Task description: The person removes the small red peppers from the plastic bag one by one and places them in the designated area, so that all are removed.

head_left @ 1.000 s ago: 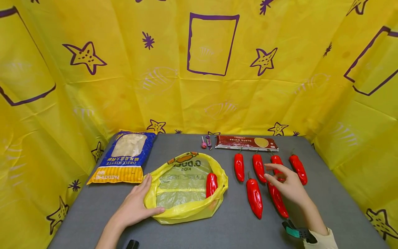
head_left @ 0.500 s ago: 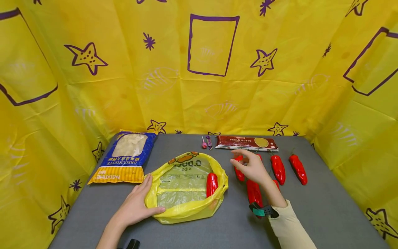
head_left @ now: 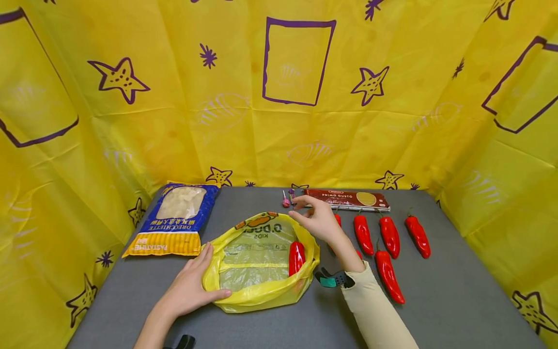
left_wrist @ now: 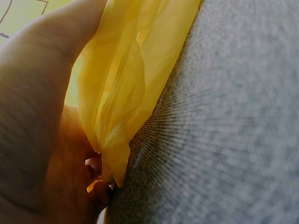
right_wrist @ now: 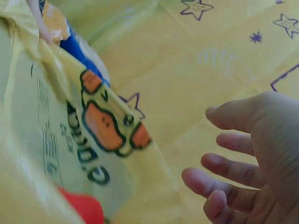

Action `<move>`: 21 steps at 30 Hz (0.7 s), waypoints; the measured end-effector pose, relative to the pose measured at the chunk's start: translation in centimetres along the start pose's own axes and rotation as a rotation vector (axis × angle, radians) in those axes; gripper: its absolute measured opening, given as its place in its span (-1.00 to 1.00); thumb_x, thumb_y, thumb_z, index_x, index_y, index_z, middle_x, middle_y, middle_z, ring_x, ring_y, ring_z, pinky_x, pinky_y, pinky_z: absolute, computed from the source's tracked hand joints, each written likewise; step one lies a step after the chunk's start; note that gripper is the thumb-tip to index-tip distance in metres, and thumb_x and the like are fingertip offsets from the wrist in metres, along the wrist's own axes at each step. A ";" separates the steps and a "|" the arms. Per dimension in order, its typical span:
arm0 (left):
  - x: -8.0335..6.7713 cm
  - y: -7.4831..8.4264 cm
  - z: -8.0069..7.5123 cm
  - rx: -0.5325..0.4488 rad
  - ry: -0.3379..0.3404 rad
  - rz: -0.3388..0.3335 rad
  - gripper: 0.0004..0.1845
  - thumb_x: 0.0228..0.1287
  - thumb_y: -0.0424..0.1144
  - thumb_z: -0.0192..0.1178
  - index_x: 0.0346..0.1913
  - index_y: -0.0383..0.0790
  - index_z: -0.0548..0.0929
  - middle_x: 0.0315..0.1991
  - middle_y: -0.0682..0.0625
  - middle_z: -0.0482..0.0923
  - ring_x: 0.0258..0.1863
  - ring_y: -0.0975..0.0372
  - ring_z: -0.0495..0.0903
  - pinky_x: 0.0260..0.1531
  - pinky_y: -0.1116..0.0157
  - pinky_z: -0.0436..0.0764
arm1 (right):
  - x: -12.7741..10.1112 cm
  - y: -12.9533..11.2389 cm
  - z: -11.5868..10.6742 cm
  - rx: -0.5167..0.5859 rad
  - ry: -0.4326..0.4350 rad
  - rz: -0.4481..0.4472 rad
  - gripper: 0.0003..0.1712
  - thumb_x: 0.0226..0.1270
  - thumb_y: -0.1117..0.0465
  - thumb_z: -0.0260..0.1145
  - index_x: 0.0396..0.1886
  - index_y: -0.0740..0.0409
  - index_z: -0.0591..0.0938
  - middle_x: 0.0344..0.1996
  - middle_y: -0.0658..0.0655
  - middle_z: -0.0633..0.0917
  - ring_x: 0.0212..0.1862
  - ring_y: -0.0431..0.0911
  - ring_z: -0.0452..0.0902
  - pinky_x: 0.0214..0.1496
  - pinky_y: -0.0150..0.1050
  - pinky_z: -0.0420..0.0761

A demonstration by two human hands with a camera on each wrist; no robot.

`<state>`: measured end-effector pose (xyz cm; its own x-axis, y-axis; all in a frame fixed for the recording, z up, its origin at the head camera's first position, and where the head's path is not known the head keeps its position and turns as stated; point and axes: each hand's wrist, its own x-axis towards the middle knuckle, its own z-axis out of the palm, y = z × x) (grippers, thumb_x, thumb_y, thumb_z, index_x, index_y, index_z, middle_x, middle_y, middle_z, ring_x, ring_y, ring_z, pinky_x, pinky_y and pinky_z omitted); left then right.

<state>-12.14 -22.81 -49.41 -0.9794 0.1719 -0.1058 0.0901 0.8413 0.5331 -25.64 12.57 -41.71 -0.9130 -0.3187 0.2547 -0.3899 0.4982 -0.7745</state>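
Reaching over the open bag
Left hand (head_left: 192, 288) pinches yellow bag (head_left: 257, 291) rim; right hand (head_left: 320, 220), fingers loosely spread and empty, must next grasp a lollipop (head_left: 285, 201).

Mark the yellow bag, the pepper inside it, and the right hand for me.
yellow bag (head_left: 261, 295): head view, on its rolled front rim.
pepper in the bag (head_left: 297, 258): head view, middle of its red body.
right hand (head_left: 320, 220): head view, back of the hand.

Two bare hands. The right arm wears a cream sleeve (head_left: 375, 310) with a green-and-black strap (head_left: 332, 279) at the wrist; the left forearm is bare.
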 end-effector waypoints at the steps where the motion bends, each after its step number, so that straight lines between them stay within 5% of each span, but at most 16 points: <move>1: 0.0 0.0 0.0 0.000 -0.001 -0.002 0.46 0.04 0.53 0.41 0.74 -0.25 -0.11 0.74 -0.25 -0.18 0.56 -0.52 -0.01 0.38 -0.52 0.18 | 0.2 -0.2 0.4 0.005 -0.010 0.001 -0.64 0.46 0.11 0.48 0.20 0.03 0.74 -0.09 0.11 0.79 -0.40 -0.11 0.69 -0.42 -0.23 0.65; 7: 0.0 -0.1 0.0 -0.004 0.000 -0.001 0.46 0.04 0.53 0.41 0.74 -0.24 -0.11 0.74 -0.24 -0.18 0.57 -0.51 0.00 0.38 -0.52 0.19 | 0.7 -0.9 2.4 -0.001 -0.069 -0.019 -0.67 0.45 0.11 0.49 0.12 0.11 0.76 -0.19 0.05 0.79 -0.36 -0.09 0.69 -0.30 -0.26 0.68; 12: 0.1 -0.1 0.0 -0.012 0.011 0.008 0.45 0.04 0.52 0.42 0.73 -0.26 -0.08 0.74 -0.25 -0.16 0.57 -0.50 0.00 0.40 -0.51 0.16 | 0.6 -1.4 3.4 -0.047 -0.156 -0.018 -0.66 0.44 0.12 0.49 0.09 0.21 0.76 -0.24 0.07 0.78 -0.50 -0.12 0.58 -0.40 -0.29 0.61; 21: 0.0 -0.1 -0.1 -0.017 0.016 0.011 0.46 0.03 0.52 0.43 0.73 -0.28 -0.08 0.74 -0.25 -0.17 0.58 -0.50 -0.04 0.44 -0.49 0.12 | 0.3 -1.8 4.2 -0.249 -0.277 0.042 -0.70 0.38 0.08 0.54 -0.04 0.17 0.79 -0.40 0.00 0.73 -0.46 -0.18 0.53 -0.41 -0.29 0.53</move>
<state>-12.21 -22.92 -49.40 -0.9811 0.1732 -0.0866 0.0981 0.8302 0.5488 -24.72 8.17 -42.66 -0.8749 -0.4831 0.0330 -0.4014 0.6855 -0.6074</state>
